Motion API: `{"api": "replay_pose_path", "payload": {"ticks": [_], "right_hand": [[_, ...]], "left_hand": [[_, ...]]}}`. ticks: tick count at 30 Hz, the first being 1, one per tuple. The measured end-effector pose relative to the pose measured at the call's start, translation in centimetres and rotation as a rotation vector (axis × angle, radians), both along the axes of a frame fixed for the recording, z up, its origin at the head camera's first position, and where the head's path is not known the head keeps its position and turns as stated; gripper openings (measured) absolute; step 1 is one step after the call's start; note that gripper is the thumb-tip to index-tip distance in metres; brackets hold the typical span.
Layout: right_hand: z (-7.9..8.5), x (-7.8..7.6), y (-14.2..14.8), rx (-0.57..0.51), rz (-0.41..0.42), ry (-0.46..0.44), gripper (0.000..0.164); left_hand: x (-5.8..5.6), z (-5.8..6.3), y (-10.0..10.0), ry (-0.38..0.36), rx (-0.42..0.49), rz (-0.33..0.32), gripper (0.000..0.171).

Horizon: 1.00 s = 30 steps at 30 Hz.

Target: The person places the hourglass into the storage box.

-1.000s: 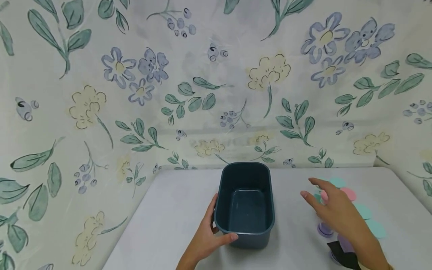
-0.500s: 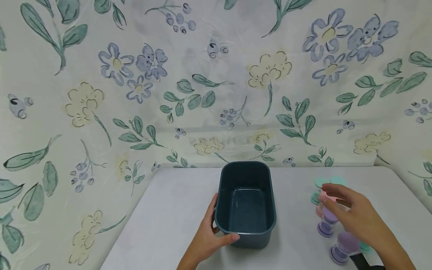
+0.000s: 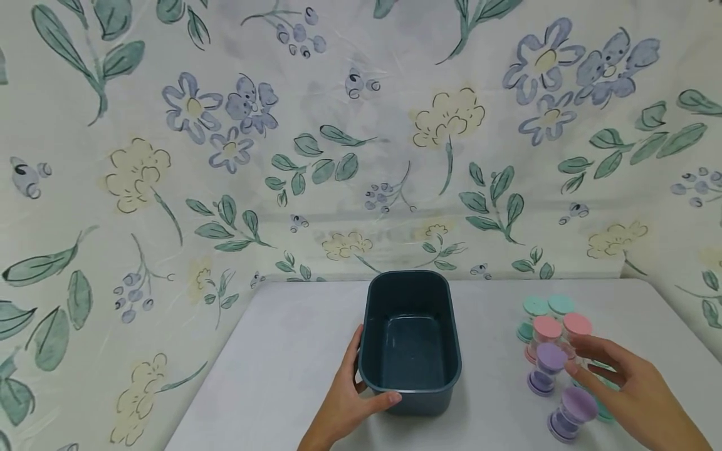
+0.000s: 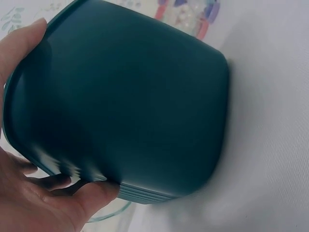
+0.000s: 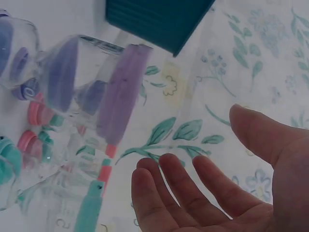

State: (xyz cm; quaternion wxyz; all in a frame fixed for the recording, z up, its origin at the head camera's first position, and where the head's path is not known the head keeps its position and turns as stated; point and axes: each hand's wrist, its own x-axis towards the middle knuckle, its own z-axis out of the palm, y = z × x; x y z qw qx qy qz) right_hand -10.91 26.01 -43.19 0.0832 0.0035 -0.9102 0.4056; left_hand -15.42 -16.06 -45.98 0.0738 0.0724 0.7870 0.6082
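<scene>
A deep dark teal plastic bin [image 3: 414,401] stands on the white table in the head view, nothing inside it. My left hand [image 3: 352,398] holds its near left corner, thumb on the front rim and fingers along the side. The left wrist view shows fingers [image 4: 99,193] against the ribbed side of the bin. Right of the bin stand several sand timers with purple, pink and teal caps. My right hand [image 3: 634,379] hovers beside them, fingers spread and nothing between them, near a purple sand timer [image 3: 576,407]. Another purple sand timer [image 3: 547,362] stands farther back.
Pink sand timers [image 3: 547,329] and teal sand timers [image 3: 534,305] stand behind the purple ones in a close group. A wall of flowered cloth [image 3: 361,156] rises at the table's back edge. White table [image 3: 299,338] lies left of the bin.
My right hand has come back toward the front and right over the sand timers, uncovering the purple and pink ones. The left hand and the bin stay in place.
</scene>
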Motion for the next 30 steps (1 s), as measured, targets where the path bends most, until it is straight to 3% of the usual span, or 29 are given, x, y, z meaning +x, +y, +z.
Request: {"api": "replay_pose_path", "payload": {"ticks": [8, 12, 17, 24, 30], "right_hand": [[-1.7, 1.8, 0.6, -0.069, -0.038, -0.125, 0.064], [-2.1, 2.1, 0.6, -0.094, -0.037, -0.188, 0.07], [-2.5, 2.3, 0.4, -0.098, -0.005, -0.162, 0.069], [-2.8, 2.3, 0.4, -0.067, 0.0, -0.278, 0.081], [-3.2, 3.2, 0.5, -0.061, -0.045, -0.297, 0.082]], "left_hand": [[0.4, -0.3, 0.0, -0.026, -0.015, 0.001, 0.117], [0.2, -0.4, -0.1, 0.0, -0.017, -0.011, 0.117], [-0.5, -0.2, -0.2, 0.059, -0.007, -0.025, 0.117], [-0.7, -0.1, -0.2, 0.078, -0.013, -0.026, 0.116], [-0.5, -0.4, 0.0, 0.081, -0.022, -0.042, 0.116]]}}
